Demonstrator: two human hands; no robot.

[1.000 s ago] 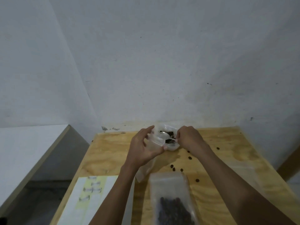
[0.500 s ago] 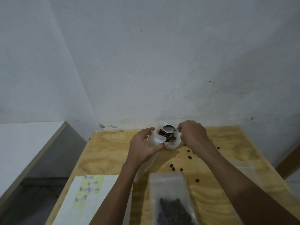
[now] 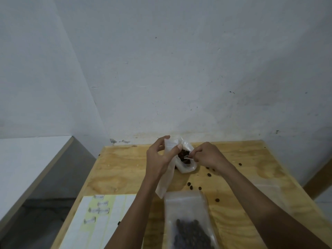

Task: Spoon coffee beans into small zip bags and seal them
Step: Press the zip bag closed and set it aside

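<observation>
My left hand (image 3: 160, 155) grips the mouth of a small frosted zip bag (image 3: 166, 178) that hangs tilted down toward the table. My right hand (image 3: 208, 155) pinches the handle of a small spoon (image 3: 188, 157), whose bowl is down in the dark coffee beans (image 3: 183, 154) inside a white plastic bag (image 3: 186, 168) standing at the back of the table. The spoon's bowl is mostly hidden among the beans. A zip bag holding beans (image 3: 186, 229) lies flat at the front of the table.
The plywood table (image 3: 125, 173) meets the white wall behind. Loose beans (image 3: 209, 175) are scattered to the right of the white bag. A sheet of labels (image 3: 100, 220) lies at the front left. A clear empty bag (image 3: 265, 187) rests at right. A white ledge (image 3: 27, 168) sits lower left.
The spoon, raised over the bean bag half a second ago, has dipped back down into the beans. My left hand has lifted the small zip bag's mouth slightly higher.
</observation>
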